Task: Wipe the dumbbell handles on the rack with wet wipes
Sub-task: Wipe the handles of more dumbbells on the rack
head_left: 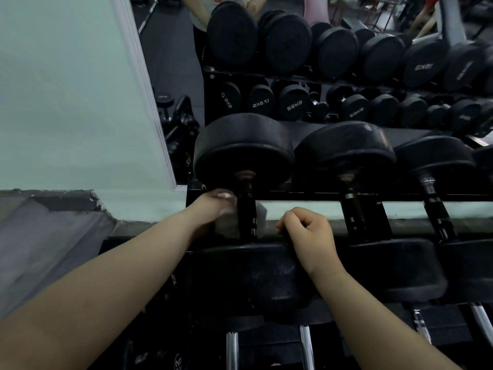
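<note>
The left hand (214,209) reaches in from the lower left with the forearm stretched out, its fingers curled round a white wet wipe (226,221) and pressing it against the left side of the dark handle (246,209) of the leftmost dumbbell (244,148) on the rack (306,194). The handle's long axis runs away from the person – near head low, far head up by the mirror (346,76). Just right of that grip, the right hand (306,232) is balled into a loose fist, knuckles up, resting on the near head; whether it holds anything cannot be told. In the mirror, reversed labels read 17.5KG, 25KG, 20KG and 15KG.
</note>
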